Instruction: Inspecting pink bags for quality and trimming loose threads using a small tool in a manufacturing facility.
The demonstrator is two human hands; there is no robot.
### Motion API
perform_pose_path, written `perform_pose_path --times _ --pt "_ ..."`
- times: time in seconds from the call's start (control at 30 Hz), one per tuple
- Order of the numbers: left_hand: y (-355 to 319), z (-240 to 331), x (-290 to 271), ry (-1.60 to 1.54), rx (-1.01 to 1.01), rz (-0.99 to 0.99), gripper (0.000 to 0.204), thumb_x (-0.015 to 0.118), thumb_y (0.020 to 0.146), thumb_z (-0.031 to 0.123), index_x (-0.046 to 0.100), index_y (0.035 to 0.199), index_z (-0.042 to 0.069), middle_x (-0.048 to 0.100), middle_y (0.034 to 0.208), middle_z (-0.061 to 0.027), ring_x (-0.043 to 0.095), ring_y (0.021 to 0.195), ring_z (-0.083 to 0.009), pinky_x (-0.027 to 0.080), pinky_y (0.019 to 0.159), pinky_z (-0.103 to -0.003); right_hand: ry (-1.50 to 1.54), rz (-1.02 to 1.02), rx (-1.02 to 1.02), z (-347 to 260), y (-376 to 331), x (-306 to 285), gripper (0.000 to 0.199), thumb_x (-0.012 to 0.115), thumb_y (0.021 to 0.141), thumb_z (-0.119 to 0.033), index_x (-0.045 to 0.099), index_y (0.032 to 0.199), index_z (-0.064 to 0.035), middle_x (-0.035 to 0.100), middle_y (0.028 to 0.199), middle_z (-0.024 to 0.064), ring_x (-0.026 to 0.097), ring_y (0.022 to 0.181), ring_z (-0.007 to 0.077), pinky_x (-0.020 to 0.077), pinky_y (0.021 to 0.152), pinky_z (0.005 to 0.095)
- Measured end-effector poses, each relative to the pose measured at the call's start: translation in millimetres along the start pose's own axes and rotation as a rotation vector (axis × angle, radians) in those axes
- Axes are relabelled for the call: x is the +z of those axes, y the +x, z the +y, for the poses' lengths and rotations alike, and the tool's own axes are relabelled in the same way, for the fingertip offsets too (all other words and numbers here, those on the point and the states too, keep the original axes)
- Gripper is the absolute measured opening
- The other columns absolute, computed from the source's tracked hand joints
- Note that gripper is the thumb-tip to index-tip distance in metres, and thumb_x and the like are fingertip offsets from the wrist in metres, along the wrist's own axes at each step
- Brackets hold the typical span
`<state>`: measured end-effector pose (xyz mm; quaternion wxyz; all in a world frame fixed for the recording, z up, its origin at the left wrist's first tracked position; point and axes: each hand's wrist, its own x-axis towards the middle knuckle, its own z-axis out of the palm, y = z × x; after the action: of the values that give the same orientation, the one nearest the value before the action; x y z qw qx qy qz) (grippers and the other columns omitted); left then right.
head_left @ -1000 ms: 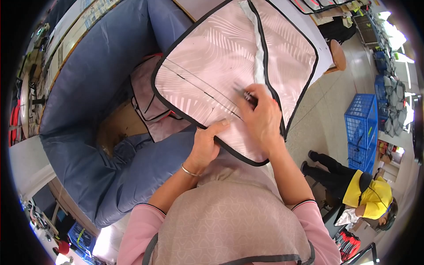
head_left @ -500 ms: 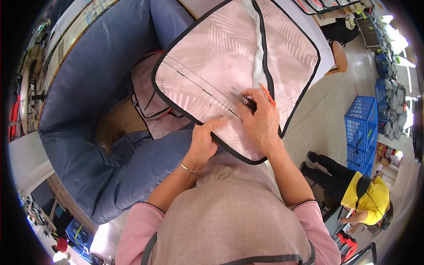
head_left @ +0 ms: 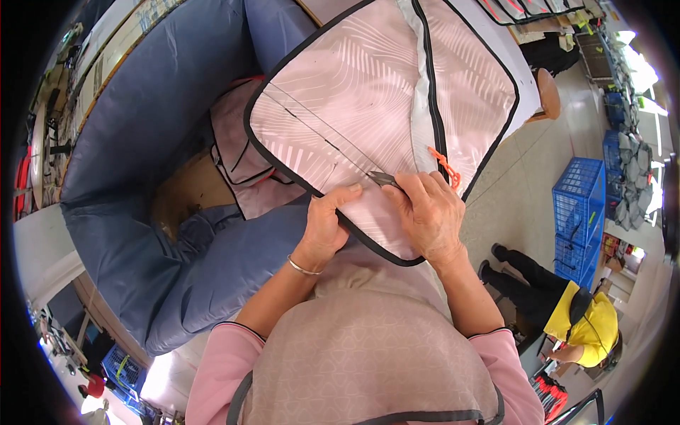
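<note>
Hands [head_left: 433,212] (two) hold one panel [head_left: 347,92], one snipper [head_left: 383,178].

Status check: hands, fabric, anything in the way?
Left hand gripping pink panel at edge. Right hand holding snips, tips over panel. No obstruction visible there.

One pointed tool [head_left: 383,179], one bracelet [head_left: 303,270]

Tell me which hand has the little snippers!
The right hand holds the dark snips. The left hand, with a bangle around its wrist, grips the edge of the pink panel instead.
</note>
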<state>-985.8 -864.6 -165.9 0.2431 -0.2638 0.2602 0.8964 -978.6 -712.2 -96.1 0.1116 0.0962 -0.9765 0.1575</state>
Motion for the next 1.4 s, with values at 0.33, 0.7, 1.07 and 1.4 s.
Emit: perform_pose_path --times 0.33,0.7,1.07,1.4 --pt "4 -4 -7 0.006 0.001 0.028 0.032 0.061 0.073 -0.003 0.057 0.104 -0.004 0.062 0.095 -0.0113 0.06 0.087 -0.0231 0.05 0.079 -0.035 -0.011 0.025 -0.05 4 -1 8 0.019 0.073 0.074 -0.021 0.06 0.081 -0.01 0.058 0.067 0.0009 0.055 0.06 0.0193 0.0446 0.052 0.0309" --pt "4 -4 -5 -0.035 -0.01 0.034 0.032 0.061 0.072 -0.003 0.058 0.104 -0.004 0.062 0.095 -0.011 0.06 0.086 -0.0232 0.049 0.08 -0.035 -0.031 0.05 -0.066 2 1 7 0.02 0.074 0.072 -0.02 0.061 0.083 -0.0096 0.056 0.067 0.0004 0.053 0.059 0.0185 0.0442 0.052 0.0302" --pt "5 -6 -8 -0.026 0.003 0.063 0.03 0.061 0.072 -0.003 0.058 0.102 -0.003 0.062 0.093 -0.0099 0.06 0.086 -0.0228 0.049 0.08 -0.035 -0.033 0.041 -0.122 6 3 8 0.018 0.073 0.072 -0.019 0.061 0.082 -0.0099 0.054 0.064 -0.0001 0.051 0.057 0.0174 0.0425 0.05 0.0294" --pt "29 10 -27 0.065 0.082 0.117 0.04 0.063 0.072 -0.002 0.052 0.111 -0.004 0.06 0.1 -0.0109 0.059 0.09 -0.023 0.048 0.083 -0.033 0.192 -0.072 0.337 27 -5 18 0.029 0.073 0.076 -0.024 0.06 0.095 -0.0059 0.063 0.078 0.0044 0.061 0.071 0.023 0.0494 0.065 0.0332"
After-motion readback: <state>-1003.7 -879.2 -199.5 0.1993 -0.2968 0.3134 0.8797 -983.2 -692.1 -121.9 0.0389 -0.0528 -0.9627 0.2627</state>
